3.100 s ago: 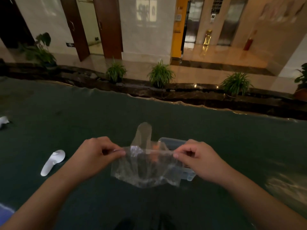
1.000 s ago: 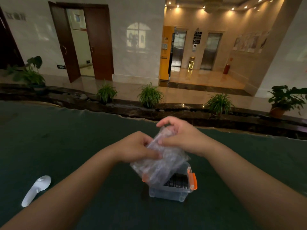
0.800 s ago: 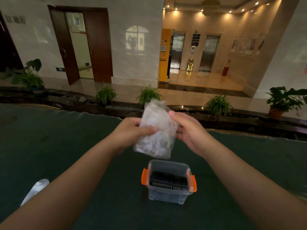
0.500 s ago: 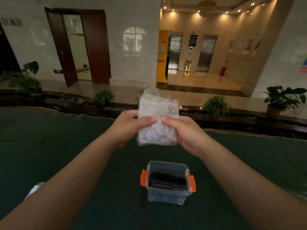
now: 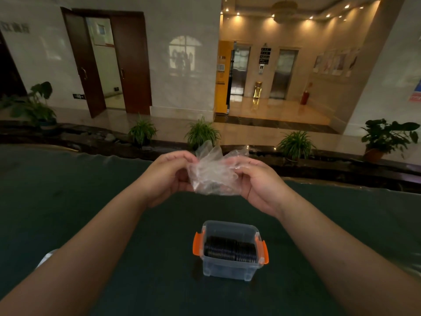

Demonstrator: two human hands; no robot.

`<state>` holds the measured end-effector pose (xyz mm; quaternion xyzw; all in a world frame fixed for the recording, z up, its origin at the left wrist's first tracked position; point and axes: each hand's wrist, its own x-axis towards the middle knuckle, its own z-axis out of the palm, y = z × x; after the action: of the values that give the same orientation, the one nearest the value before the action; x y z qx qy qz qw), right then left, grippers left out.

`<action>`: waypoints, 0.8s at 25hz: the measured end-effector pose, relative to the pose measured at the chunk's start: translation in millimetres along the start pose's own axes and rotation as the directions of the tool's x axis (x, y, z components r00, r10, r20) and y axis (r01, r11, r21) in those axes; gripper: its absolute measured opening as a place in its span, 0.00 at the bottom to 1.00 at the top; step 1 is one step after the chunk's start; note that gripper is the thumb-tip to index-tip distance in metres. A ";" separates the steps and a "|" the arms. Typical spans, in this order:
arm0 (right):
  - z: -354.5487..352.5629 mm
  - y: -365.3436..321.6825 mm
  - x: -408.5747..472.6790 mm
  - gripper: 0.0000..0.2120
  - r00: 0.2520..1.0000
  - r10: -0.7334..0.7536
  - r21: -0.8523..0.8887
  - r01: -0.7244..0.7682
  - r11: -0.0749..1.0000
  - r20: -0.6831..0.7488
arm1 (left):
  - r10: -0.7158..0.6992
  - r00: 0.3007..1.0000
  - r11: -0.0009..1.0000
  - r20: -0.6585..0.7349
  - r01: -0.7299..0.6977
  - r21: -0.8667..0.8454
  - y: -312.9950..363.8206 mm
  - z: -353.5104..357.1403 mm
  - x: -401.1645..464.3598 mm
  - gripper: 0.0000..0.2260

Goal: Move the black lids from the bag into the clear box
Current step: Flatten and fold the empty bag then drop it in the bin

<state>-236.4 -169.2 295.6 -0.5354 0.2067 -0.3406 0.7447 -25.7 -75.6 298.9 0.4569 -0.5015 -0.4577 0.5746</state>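
A clear plastic bag [image 5: 214, 172], crumpled and looking empty, hangs in the air above the table. My left hand [image 5: 167, 176] pinches its left side and my right hand [image 5: 255, 181] grips its right side. Below them the clear box [image 5: 230, 270] with orange latches stands open on the dark green table [image 5: 91, 201]. A row of black lids [image 5: 229, 249] lies stacked on edge inside it.
A white object [image 5: 45, 258] lies on the table at the left, mostly hidden by my left forearm. The table's far edge [image 5: 341, 181] runs behind my hands, with potted plants and a lobby floor beyond it.
The bag was tipped over the box, then lifted clear of it. Since half a second ago my hands have scrunched the flat bag into a looser crumple and moved slightly apart.
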 end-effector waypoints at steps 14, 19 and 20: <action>-6.1 17.1 -23.0 0.20 0.988 0.008 -0.347 -0.062 0.936 -0.156 | 0.241 0.965 0.937 0.100 -0.259 0.236 -41.5 28.2 22.2 0.20; -40.0 30.4 -66.9 0.12 0.896 -0.129 -0.218 0.036 0.975 -0.425 | 0.172 0.978 0.974 0.115 -0.187 0.129 -73.8 75.8 44.4 0.26; -46.8 32.4 -80.4 0.11 0.868 -0.145 -0.233 0.034 0.972 -0.475 | 0.158 0.976 0.974 0.152 -0.180 0.141 -82.3 89.4 47.0 0.26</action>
<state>-313.5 -135.1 244.6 -0.5191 0.3989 -0.4746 0.5884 -116.6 -141.2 232.4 0.4221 -0.6115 -0.3979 0.5381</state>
